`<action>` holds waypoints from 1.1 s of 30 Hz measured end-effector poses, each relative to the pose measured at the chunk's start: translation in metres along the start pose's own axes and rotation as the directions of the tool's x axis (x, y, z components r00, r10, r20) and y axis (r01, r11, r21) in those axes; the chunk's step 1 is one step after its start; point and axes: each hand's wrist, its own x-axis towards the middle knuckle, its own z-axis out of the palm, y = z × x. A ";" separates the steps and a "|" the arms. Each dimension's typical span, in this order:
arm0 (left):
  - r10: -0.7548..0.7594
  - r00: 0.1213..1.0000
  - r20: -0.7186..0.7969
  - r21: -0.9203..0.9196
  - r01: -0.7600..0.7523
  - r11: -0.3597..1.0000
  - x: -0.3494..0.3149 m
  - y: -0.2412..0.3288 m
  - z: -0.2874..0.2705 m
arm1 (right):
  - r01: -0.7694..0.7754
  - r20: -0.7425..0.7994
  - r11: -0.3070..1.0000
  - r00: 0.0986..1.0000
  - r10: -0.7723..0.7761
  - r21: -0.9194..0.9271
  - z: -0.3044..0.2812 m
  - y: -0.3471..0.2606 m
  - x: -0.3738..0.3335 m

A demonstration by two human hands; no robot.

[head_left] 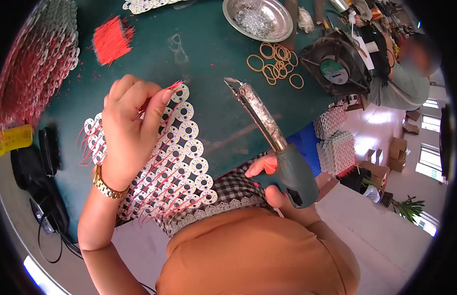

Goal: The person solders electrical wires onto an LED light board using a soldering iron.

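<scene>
My left hand (pixel 127 118), with a gold watch at the wrist, pinches a small bunch of thin red wires (pixel 175 85) between thumb and fingers. It hovers over the top corner of a panel of joined white ring-shaped circuit boards (pixel 189 130). Many red wires trail across the panel, which lies at the near table edge and partly over my lap. In my right hand (pixel 277 196) is a pistol-shaped soldering iron (pixel 292 169), its fingers wrapped round the dark grip. The iron's metal tip points up and left, apart from the boards.
A pile of red wires (pixel 111 40) lies on the green table (pixel 208 59). Stacked wired boards (pixel 36 64) stand at far left, above a yellow block (pixel 13 140). Toward the back right are a metal bowl (pixel 283 29), rubber bands (pixel 280 64) and a fan (pixel 335 64). Another person (pixel 400 83) sits beyond.
</scene>
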 end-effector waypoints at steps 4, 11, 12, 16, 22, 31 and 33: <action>0.029 0.999 -0.016 0.081 -0.028 0.996 0.001 0.005 0.007 | 0.012 0.066 1.000 0.998 -0.012 0.006 0.007 0.001 0.004; -0.088 0.996 0.018 0.151 0.084 0.985 -0.012 -0.010 0.029 | 0.048 -0.057 0.972 0.998 -0.036 0.232 0.029 0.013 0.010; -0.081 0.997 0.016 0.151 0.078 0.985 -0.012 -0.011 0.031 | 0.055 -0.061 0.972 0.997 -0.042 0.230 0.030 0.014 0.011; -0.120 0.992 0.026 0.161 0.114 0.980 -0.010 -0.007 0.029 | 0.000 -0.081 0.983 0.997 0.016 0.185 0.025 0.014 0.010; -0.154 0.987 0.040 0.151 0.146 0.978 -0.009 -0.007 0.030 | 0.063 -0.091 0.996 0.994 -0.056 0.071 0.018 0.016 0.011; -0.164 0.986 0.039 0.139 0.157 0.978 -0.009 -0.007 0.028 | -0.052 -0.008 0.998 0.999 0.052 -0.025 0.013 0.038 -0.002; -0.070 0.997 0.031 0.181 0.063 0.981 -0.011 -0.010 0.029 | 0.036 -0.061 0.998 0.997 -0.039 -0.053 0.017 0.036 0.003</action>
